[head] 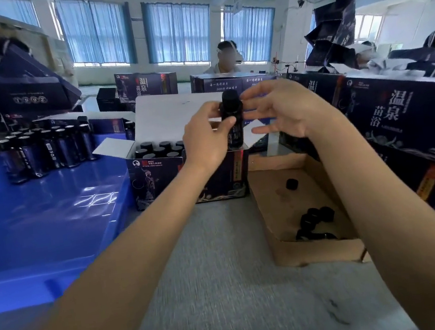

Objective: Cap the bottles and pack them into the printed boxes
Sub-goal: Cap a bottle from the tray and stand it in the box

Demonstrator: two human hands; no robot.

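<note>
A dark bottle (234, 127) with a black cap (230, 98) is held upright above the open printed box (164, 181). My left hand (207, 136) grips the bottle's body, thumb across its front. My right hand (283, 111) is beside the cap, its fingertips touching or almost touching the cap and the other fingers spread and straight. Several capped bottles (159, 149) stand inside the box. More bottles (46, 149) stand grouped on the blue tray (41, 225) at the left.
A shallow cardboard tray (316, 254) at the right holds several loose black caps (315, 221). Large printed cartons (396, 122) line the right side and the back. Other people work behind the cartons. Grey table surface (224, 286) lies in front.
</note>
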